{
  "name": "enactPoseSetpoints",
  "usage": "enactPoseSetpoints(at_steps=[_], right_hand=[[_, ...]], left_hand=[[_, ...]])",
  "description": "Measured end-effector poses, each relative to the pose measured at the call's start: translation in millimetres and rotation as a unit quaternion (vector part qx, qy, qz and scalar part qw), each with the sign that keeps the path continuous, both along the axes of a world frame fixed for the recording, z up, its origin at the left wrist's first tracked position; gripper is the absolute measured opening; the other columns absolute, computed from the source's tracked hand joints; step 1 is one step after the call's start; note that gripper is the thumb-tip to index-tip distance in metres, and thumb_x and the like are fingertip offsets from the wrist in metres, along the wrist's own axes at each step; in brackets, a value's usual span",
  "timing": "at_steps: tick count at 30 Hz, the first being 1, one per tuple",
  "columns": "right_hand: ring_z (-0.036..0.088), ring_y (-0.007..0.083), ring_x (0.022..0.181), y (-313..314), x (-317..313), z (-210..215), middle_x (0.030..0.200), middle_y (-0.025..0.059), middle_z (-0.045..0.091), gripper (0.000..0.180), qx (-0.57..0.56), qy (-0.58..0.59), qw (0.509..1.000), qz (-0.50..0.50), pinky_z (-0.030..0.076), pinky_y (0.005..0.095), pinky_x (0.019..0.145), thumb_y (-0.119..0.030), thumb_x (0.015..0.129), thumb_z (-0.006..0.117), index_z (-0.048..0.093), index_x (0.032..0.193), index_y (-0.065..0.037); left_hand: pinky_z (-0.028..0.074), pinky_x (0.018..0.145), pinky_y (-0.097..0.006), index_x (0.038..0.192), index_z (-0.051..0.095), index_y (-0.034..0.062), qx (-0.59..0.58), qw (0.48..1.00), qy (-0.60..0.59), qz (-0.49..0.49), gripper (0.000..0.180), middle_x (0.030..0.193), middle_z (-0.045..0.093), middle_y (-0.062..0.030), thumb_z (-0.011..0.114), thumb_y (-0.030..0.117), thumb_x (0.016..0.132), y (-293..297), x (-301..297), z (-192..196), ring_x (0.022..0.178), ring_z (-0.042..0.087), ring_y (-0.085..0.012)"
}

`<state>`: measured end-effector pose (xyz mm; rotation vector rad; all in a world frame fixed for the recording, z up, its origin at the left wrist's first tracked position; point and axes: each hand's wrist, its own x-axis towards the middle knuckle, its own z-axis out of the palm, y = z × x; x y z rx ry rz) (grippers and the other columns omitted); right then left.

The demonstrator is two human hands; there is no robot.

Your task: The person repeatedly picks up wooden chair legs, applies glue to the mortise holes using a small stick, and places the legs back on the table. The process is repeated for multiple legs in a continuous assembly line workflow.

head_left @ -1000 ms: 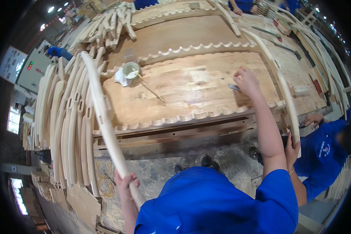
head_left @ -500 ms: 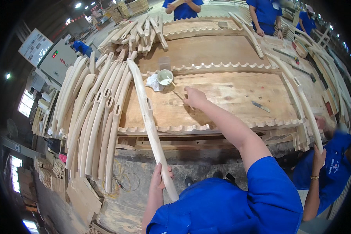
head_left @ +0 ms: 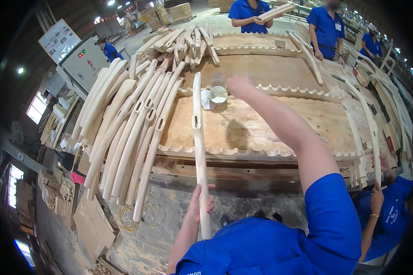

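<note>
My left hand [head_left: 203,204] is wrapped round the lower part of a long, pale wooden leg [head_left: 199,146] with an oval slot in it. The leg stands nearly upright in the view, its lower end close to my blue shirt and its far end over the workbench. My right hand [head_left: 241,86] is stretched out just right of a small cup [head_left: 218,102] of white liquid. Motion smears its fingers. A thin stick leans in the cup toward this hand; whether the fingers hold it is unclear. Crumpled white material [head_left: 207,99] lies left of the cup.
Several slotted wooden legs [head_left: 124,133] lie side by side on the left, with a jumbled pile of shorter wooden pieces [head_left: 188,43] beyond. Scalloped wooden rails [head_left: 298,91] cross the workbench [head_left: 270,120]. At right, a co-worker's hand [head_left: 376,201] grips another curved piece [head_left: 371,128].
My right hand has moved away from me, from the near bench surface to beside the cup. The leg in my left hand has swung more upright. The whole view has shifted.
</note>
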<state>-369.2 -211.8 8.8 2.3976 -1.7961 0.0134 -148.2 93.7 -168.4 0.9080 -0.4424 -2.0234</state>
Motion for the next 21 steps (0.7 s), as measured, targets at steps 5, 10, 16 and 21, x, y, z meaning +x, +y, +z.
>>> enactPoseSetpoints(at_steps=[5,10,16,21], right_hand=[[0.064,0.0245,0.097,-7,22,-5,0.105,0.0050,0.067,0.024,0.009,0.078,0.997,0.000,0.050,0.0439,0.072,-0.016,0.083,0.056,0.069,0.103,-0.012],[0.063,0.0276,0.098,-17,12,-30,0.108,0.0062,0.066,0.025,0.030,0.016,0.996,-0.077,0.049,0.0448,0.075,-0.019,0.084,0.057,0.067,0.105,-0.011],[0.063,0.0297,0.094,-9,-24,-77,0.100,0.0113,0.065,0.019,-0.125,-0.050,0.989,-0.054,0.050,0.0423,0.075,-0.014,0.083,0.057,0.066,0.098,-0.007],[0.060,0.0326,0.094,10,-29,-102,0.095,0.0154,0.063,0.014,-0.035,-0.254,0.957,-0.138,0.049,0.0437,0.079,-0.016,0.085,0.054,0.062,0.091,-0.005]], left_hand=[[0.035,0.038,-0.027,0.123,0.043,0.0109,-0.021,1.000,-0.015,0.008,0.060,0.056,0.044,-0.0030,0.034,0.061,0.091,2,-2,-9,0.038,0.042,-0.0135],[0.038,0.040,-0.029,0.125,0.042,0.0094,-0.030,0.997,-0.067,0.033,0.056,0.059,0.047,-0.0047,0.034,0.055,0.094,3,-6,-15,0.043,0.046,-0.0156],[0.044,0.044,-0.028,0.106,0.044,0.0078,0.010,0.987,-0.141,0.073,0.041,0.066,0.051,-0.0054,0.035,0.047,0.096,3,-8,-10,0.047,0.050,-0.0148],[0.043,0.045,-0.025,0.126,0.038,0.0085,-0.030,0.952,-0.286,0.104,0.045,0.068,0.050,-0.0048,0.034,0.044,0.098,11,-24,-8,0.048,0.048,-0.0113]])
